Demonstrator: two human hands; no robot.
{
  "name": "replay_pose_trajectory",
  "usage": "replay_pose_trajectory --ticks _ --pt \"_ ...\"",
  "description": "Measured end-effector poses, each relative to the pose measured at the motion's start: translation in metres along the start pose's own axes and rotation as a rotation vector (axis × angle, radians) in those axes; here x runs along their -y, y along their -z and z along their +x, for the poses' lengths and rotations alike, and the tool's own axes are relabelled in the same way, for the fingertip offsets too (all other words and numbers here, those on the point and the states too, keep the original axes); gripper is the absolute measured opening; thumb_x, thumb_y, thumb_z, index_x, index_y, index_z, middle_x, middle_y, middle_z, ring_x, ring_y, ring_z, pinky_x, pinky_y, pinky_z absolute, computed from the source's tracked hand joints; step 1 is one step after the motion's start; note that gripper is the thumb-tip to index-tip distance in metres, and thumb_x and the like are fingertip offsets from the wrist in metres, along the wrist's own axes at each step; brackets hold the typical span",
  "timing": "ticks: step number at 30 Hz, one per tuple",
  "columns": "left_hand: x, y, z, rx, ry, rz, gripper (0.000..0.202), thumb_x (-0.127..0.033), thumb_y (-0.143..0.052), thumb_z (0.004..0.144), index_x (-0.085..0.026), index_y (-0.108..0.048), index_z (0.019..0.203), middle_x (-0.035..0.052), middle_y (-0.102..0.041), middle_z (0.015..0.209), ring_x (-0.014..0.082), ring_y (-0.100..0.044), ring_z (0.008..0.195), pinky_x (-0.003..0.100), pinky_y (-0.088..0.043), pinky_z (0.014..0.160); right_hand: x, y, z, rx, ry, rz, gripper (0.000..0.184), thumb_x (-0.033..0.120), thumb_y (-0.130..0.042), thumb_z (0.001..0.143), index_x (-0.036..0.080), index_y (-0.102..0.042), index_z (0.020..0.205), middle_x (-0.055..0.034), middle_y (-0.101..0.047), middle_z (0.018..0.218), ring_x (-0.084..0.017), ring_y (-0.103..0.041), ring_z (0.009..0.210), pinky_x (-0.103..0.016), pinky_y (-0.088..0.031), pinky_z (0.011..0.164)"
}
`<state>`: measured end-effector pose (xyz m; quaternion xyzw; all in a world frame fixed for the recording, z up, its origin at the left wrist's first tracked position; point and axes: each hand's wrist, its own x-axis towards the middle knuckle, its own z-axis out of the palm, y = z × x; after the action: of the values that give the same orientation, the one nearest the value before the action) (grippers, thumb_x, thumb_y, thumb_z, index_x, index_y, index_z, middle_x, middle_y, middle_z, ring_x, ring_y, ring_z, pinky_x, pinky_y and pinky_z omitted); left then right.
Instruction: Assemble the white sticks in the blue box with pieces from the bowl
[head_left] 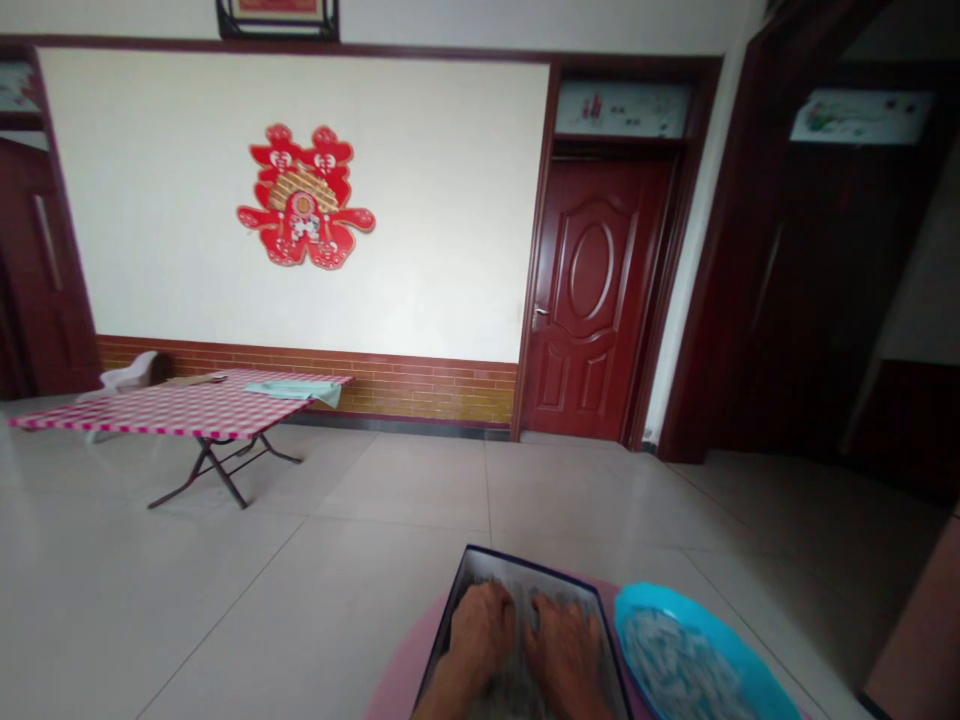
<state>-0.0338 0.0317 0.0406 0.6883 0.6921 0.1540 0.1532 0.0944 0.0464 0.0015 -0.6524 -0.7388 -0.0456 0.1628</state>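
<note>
Both hands are inside a shallow box (609,640) with a dark rim and a pale inner wall. My left hand (481,625) is on the box's left side, its fingers curled down and close together. Beside it, my right hand (564,645) also bends its fingers down, with the thumb toward the left hand. Greyish, thin pieces (517,600) lie under and between the hands, too blurred to name. The fingertips and whatever they grip are hidden. To the right of the box stands a bright blue basin (731,640) holding many small whitish-grey pieces (679,665).
The box and basin rest on a round pink surface (401,665). Across the tiled floor (360,570) stands a folding table (172,408) with a red checked top and a light green cloth (292,388). A pale chair (131,372) is behind it. A red door (592,300) is shut.
</note>
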Motion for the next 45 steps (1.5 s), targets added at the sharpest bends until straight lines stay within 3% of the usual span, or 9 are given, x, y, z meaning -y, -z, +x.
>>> replay_pose_trajectory --ticks 3,9,17,20,24,29,33,40,45 --pt "0.005 -0.015 -0.003 -0.118 -0.026 -0.027 0.033 -0.021 -0.038 0.089 -0.019 -0.069 0.102 0.0078 -0.071 0.1 0.0215 -0.063 0.098 0.028 -0.044 0.086 0.0 -0.002 0.001 0.012 -0.029 0.005 0.037 0.021 -0.051 0.079 0.019 -0.064 0.113 -0.0115 -0.07 0.105 -0.028 -0.059 0.101 -0.042 -0.035 0.087" --pt "0.016 -0.024 -0.004 -0.2 -0.011 -0.045 0.033 -0.023 -0.036 0.091 -0.019 -0.066 0.107 0.0103 -0.072 0.094 0.0228 -0.066 0.093 0.031 -0.046 0.083 -0.006 -0.007 0.008 -0.101 -0.005 0.116 0.034 0.019 -0.044 0.081 0.017 -0.066 0.107 -0.0126 -0.07 0.103 -0.028 -0.062 0.098 -0.04 -0.041 0.087" --pt "0.023 -0.041 0.006 -0.493 -0.116 -0.248 0.031 -0.022 -0.039 0.089 -0.017 -0.067 0.104 0.0132 -0.071 0.095 0.0248 -0.066 0.092 0.033 -0.047 0.085 -0.004 -0.024 0.019 -0.313 0.097 0.75 0.034 0.034 -0.041 0.081 0.017 -0.065 0.099 -0.0128 -0.069 0.1 -0.024 -0.063 0.095 -0.037 -0.048 0.087" --pt "0.022 -0.04 0.007 -0.547 -0.183 -0.31 0.032 -0.022 -0.037 0.09 -0.018 -0.066 0.105 0.0117 -0.071 0.096 0.0227 -0.066 0.09 0.032 -0.048 0.083 0.0 -0.016 0.018 -0.266 -0.001 0.974 0.037 0.044 -0.049 0.076 0.018 -0.066 0.097 -0.0124 -0.069 0.102 -0.026 -0.062 0.097 -0.037 -0.048 0.088" --pt "0.017 -0.033 0.006 -0.572 -0.232 -0.363 0.035 -0.024 -0.033 0.091 -0.018 -0.065 0.105 0.01 -0.071 0.095 0.0206 -0.066 0.09 0.031 -0.049 0.084 0.003 -0.003 0.016 -0.07 -0.189 1.294 0.044 0.051 -0.058 0.069 0.018 -0.065 0.097 -0.0088 -0.07 0.098 -0.026 -0.064 0.087 -0.034 -0.051 0.078" --pt "0.012 -0.029 0.001 -0.577 -0.328 -0.444 0.035 -0.029 -0.035 0.091 -0.017 -0.064 0.106 0.0109 -0.071 0.095 0.0206 -0.066 0.087 0.032 -0.051 0.081 0.008 0.008 0.01 0.097 -0.333 1.608 0.067 0.051 -0.066 0.064 0.017 -0.051 0.119 -0.0075 -0.068 0.096 -0.025 -0.064 0.084 -0.033 -0.052 0.067" --pt "0.01 -0.032 -0.002 -0.541 -0.428 -0.406 0.033 -0.029 -0.043 0.087 -0.017 -0.062 0.11 0.0099 -0.07 0.088 0.0199 -0.065 0.078 0.032 -0.052 0.076 0.01 0.014 0.006 0.08 -0.31 1.616 0.082 0.046 -0.065 0.067 0.021 -0.03 0.137 0.0003 -0.065 0.077 -0.022 -0.064 0.071 -0.032 -0.051 0.06" --pt "0.016 -0.041 0.002 -0.471 -0.495 -0.292 0.041 -0.022 -0.047 0.08 -0.016 -0.056 0.12 0.0113 -0.068 0.097 0.0239 -0.064 0.087 0.038 -0.052 0.08 0.009 0.017 0.008 -0.06 -0.18 1.449 0.056 0.033 -0.06 0.068 0.018 -0.047 0.12 -0.0018 -0.067 0.081 -0.021 -0.065 0.075 -0.031 -0.051 0.069" --pt "0.018 -0.04 0.0 -0.485 -0.528 -0.42 0.042 -0.024 -0.041 0.087 -0.019 -0.051 0.128 0.0118 -0.064 0.117 0.0238 -0.059 0.107 0.038 -0.046 0.094 0.011 0.019 0.012 -0.144 -0.169 1.452 0.046 0.039 -0.063 0.064 0.018 -0.058 0.104 -0.0076 -0.07 0.095 -0.024 -0.065 0.089 -0.034 -0.052 0.078"
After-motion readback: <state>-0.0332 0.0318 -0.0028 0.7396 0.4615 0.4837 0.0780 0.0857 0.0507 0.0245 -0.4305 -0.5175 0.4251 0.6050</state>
